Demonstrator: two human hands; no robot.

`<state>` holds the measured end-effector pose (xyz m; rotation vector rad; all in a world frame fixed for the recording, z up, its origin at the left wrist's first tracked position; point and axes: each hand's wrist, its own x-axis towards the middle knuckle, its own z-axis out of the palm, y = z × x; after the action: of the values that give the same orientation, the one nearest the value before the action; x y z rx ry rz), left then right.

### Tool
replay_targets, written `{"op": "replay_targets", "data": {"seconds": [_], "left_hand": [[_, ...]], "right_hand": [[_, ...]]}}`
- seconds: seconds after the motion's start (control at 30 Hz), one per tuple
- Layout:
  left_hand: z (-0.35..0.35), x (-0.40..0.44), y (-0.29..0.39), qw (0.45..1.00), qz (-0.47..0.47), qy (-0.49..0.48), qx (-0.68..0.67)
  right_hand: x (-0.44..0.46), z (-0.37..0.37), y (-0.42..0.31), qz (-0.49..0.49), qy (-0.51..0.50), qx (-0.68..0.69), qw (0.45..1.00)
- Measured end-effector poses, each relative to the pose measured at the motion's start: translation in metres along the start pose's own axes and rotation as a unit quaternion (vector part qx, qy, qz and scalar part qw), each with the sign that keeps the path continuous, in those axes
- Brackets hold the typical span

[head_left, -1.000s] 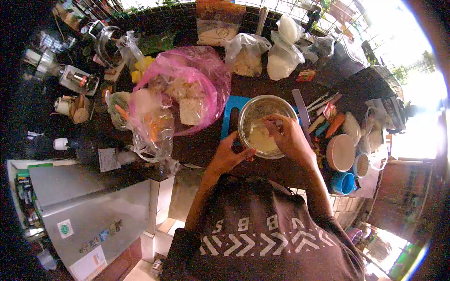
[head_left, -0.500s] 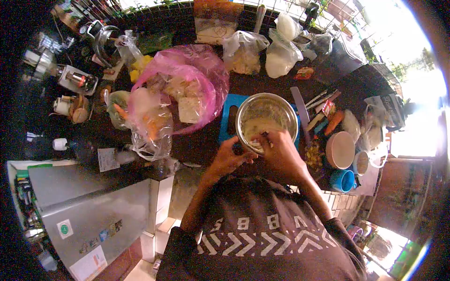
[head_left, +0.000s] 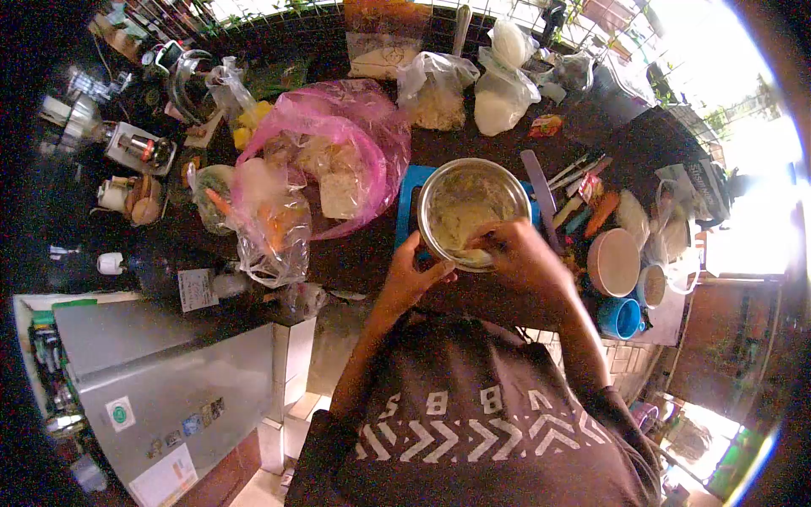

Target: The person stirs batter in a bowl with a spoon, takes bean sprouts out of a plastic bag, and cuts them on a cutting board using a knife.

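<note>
Dark bench crowded w/ bags & kitchen bits. Metal bowl sits mid-bench, on or partly over a blue board, just in front of the person. Its pale mix looks thick & uneven, w/ residue up the inner wall, so prob. partly worked, not yet smooth; can't tell what's already gone in.

Person's L hand grips the bowl at its near L side, thumb by the rim. R hand reaches over the near R rim, fingers bent down at the mix; slightly blurred, so can't tell if they're pinching a small utensil or just the mix.

To the L, a pink bag holds wrapped food, contents prob. unused. Beyond the bowl: clear bag & white bag. On the R: purple tool, orange veg, round tub, blue cup.
</note>
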<state>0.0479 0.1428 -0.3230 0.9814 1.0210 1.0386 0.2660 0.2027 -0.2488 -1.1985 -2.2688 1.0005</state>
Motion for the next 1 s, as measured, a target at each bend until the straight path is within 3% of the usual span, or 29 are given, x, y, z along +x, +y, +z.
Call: {"op": "replay_targets", "data": {"seconds": [0.07,0.17,0.27,0.3,0.33,0.4,0.47,0.5,0.63,0.67,0.7,0.83,0.9,0.97,1.0], "left_hand": [[0.001,0.000,0.001,0.999,0.015,0.025,-0.045],[0.000,0.005,0.000,0.997,0.050,0.048,0.040],[-0.002,0.007,-0.001,0.998,0.031,0.057,0.017],[-0.004,0.009,-0.003,0.998,0.021,0.057,0.001],[-0.010,0.013,-0.013,0.990,0.100,0.070,0.071],[-0.017,0.014,-0.011,0.971,0.173,0.084,0.140],[-0.021,0.011,-0.002,0.990,0.094,0.074,0.072],[-0.020,0.010,0.003,0.994,0.066,0.071,0.049],[-0.017,0.020,0.003,0.994,0.059,0.087,-0.015],[-0.020,0.027,-0.006,0.989,0.079,0.122,0.031],[-0.016,0.030,0.002,0.979,0.100,0.158,0.077],[-0.014,0.028,0.011,0.977,0.104,0.163,0.087],[-0.008,0.029,0.015,0.983,0.080,0.155,0.065],[-0.005,0.032,0.015,0.987,0.059,0.141,0.044],[-0.006,0.033,0.009,0.977,0.104,0.138,0.121]], "right_hand": [[0.000,-0.029,0.018,0.033,-0.073,0.054,0.995],[0.007,-0.051,0.007,0.108,-0.039,-0.003,0.993],[0.013,-0.002,0.032,-0.031,0.103,0.022,0.994],[0.010,0.004,0.013,0.009,0.044,0.053,0.998],[0.007,0.007,0.009,-0.008,0.020,0.044,0.999],[0.004,0.000,0.014,-0.005,-0.035,0.036,0.999],[0.003,-0.028,0.017,0.041,-0.078,0.081,0.993],[0.007,-0.039,0.024,0.016,-0.084,0.035,0.996],[0.013,-0.008,0.027,0.035,0.065,0.014,0.997],[0.011,0.009,0.033,0.015,0.043,0.120,0.992],[0.011,0.008,0.012,-0.091,0.037,0.012,0.995],[0.002,-0.026,0.021,0.073,-0.023,0.074,0.994],[0.005,-0.037,0.014,0.079,-0.021,0.027,0.996],[0.011,-0.021,0.018,0.029,0.131,0.058,0.989],[0.014,-0.010,0.019,0.027,0.159,0.041,0.986]]}}
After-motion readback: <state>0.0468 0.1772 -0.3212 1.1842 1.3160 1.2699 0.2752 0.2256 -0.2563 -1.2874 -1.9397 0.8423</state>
